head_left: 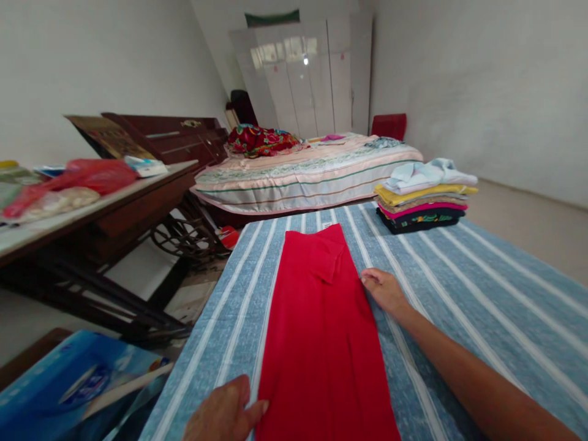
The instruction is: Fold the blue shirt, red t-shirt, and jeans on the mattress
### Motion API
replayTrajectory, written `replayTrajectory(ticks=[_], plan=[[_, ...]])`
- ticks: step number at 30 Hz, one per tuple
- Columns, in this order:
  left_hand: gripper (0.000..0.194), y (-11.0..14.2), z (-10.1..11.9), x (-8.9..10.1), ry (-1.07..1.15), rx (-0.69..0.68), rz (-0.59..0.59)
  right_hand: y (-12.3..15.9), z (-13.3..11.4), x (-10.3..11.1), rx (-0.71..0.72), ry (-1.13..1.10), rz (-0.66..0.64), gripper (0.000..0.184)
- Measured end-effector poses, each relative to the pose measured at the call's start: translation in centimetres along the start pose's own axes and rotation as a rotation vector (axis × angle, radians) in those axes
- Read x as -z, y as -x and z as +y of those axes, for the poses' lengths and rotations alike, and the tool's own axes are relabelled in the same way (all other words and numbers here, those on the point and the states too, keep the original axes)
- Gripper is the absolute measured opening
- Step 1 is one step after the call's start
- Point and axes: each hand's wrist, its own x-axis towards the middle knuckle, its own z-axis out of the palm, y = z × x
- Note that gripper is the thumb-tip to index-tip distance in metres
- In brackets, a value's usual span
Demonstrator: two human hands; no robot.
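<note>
A red short-sleeved shirt (pixel 316 343) lies in a long folded strip on the blue striped bed cover, its sleeve (pixel 327 260) turned over onto the upper part. My left hand (pixel 223 411) is at the lower left edge, the thumb tip touching the cloth and standing apart from the index finger; the other fingers are mostly hidden. At the upper right edge, my right hand (pixel 383 291) has its fingers curled together against the shirt's side. A small pale label shows at the shirt's far end.
A stack of folded clothes (pixel 422 199) stands on the striped cover (pixel 496 306) at the right. Beyond is a larger bed (pixel 303 177). To the left, a sewing-machine table (pixel 177 174) carries red plastic bags; a blue package (pixel 87 380) lies below it.
</note>
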Motion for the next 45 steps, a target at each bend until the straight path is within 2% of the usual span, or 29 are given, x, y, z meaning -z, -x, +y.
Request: replayTrajectory(ticks=[3, 5, 8, 10, 13, 15, 18, 20, 23, 28, 31, 36, 40, 45], plan=[[0.023, -1.2, 2.1, 1.6, -0.073, -0.084, 0.065, -1.5, -0.4, -0.1, -0.105, -0.081, 0.017, 0.014], [0.026, -3.2, 4.4, 2.1, -0.048, -0.188, 0.124, -2.6, -0.8, -0.3, -0.199, -0.142, 0.013, 0.018], [0.029, -8.0, 8.7, 2.3, -0.026, -0.356, 0.254, -4.3, -1.5, -0.9, -0.330, -0.219, -0.011, 0.021], [0.037, -11.8, 11.8, 2.5, -0.034, -0.405, 0.360, -5.3, -1.8, -1.2, -0.384, -0.251, -0.042, 0.016], [0.042, -17.2, 15.4, 3.1, -0.057, -0.375, 0.480, -6.7, -2.1, -1.7, -0.428, -0.261, -0.104, 0.003], [0.045, -20.3, 16.8, 3.4, -0.081, -0.311, 0.538, -7.6, -2.1, -2.0, -0.445, -0.244, -0.139, 0.005], [0.052, -23.7, 17.4, 3.2, -0.102, -0.221, 0.524, -9.0, -1.9, -2.4, -0.449, -0.194, -0.187, 0.011], [0.058, -25.1, 17.2, 2.5, -0.118, -0.202, 0.490, -9.9, -1.7, -2.7, -0.438, -0.151, -0.221, 0.014], [0.062, -26.1, 16.9, 1.5, -0.148, -0.205, 0.486, -10.9, -1.6, -3.3, -0.411, -0.078, -0.246, 0.015], [0.064, -26.0, 16.9, 1.1, -0.151, -0.205, 0.472, -11.4, -1.8, -3.8, -0.379, -0.010, -0.183, 0.019], [0.063, -26.0, 16.9, 1.2, -0.139, -0.208, 0.490, -11.2, -1.9, -3.8, -0.378, -0.044, -0.138, 0.017], [0.063, -26.3, 16.9, 1.0, -0.107, -0.212, 0.506, -11.5, -2.4, -4.0, -0.462, -0.174, -0.086, 0.007], [0.063, -26.1, 17.0, 1.2, -0.072, -0.207, 0.485, -13.3, -2.8, -4.9, -0.484, -0.237, -0.017, 0.009], [0.063, -25.9, 17.0, 1.4, -0.041, -0.205, 0.462, -17.1, -2.9, -6.4, -0.492, -0.272, 0.048, 0.006]])
